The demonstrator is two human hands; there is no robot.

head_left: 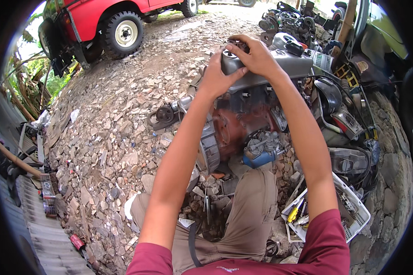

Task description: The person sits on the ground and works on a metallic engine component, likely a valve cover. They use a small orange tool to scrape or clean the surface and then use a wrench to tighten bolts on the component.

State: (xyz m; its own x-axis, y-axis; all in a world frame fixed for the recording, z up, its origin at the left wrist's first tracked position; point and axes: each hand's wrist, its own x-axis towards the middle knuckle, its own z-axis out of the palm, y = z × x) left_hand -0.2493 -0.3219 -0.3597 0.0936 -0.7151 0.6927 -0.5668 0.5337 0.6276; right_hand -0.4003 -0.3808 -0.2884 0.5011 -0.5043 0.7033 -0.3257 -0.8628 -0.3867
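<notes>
In front of me stands an engine with a red-brown block and a grey metal valve cover along its top. Both my hands are at the left end of this cover. My left hand grips the cover's end, its thumb lying along the near side and its fingertips near the top. My right hand curls over the top from the right, closed around a small dark part mostly hidden by the fingers. Low on the block sit a blue oil filter and a grey carburetor-like part.
A white plastic basket of tools is at my right. Behind it lie a black-and-grey machine part and cables. More engine parts are piled at the far right. A red vehicle stands far left on rubble ground.
</notes>
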